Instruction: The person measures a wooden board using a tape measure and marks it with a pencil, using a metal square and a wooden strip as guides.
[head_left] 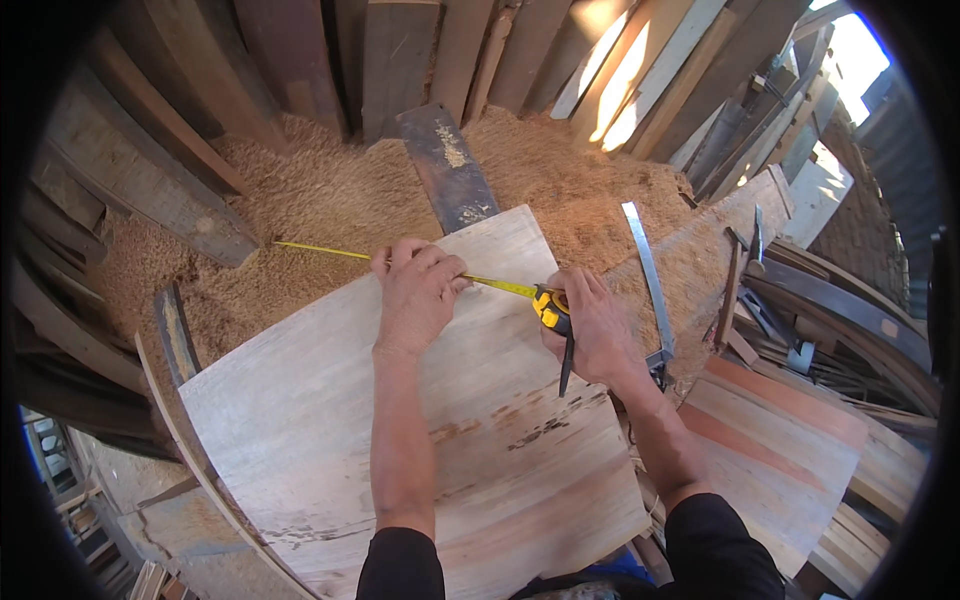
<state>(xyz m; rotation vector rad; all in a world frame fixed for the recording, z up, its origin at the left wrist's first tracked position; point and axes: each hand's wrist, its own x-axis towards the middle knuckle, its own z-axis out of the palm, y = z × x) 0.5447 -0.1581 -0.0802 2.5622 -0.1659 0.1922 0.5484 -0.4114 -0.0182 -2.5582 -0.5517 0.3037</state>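
Tape blade (505, 286) across a wooden panel (310, 400)

My right hand (598, 335) wraps the tape case (549, 308); my left hand (416, 300) bends over the blade, whether pinching I can't tell.

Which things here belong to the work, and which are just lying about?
In the job:
Right hand, holding a yellow-and-black tape measure
Left hand, over its yellow blade
Pale wooden panel beneath

Apparently just lying about:
Metal square
Red-striped wooden panel
Sawdust

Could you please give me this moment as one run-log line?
left hand: at yellow blade | right hand: holding tape measure | blade: extends beyond pale wooden board, over sawdust
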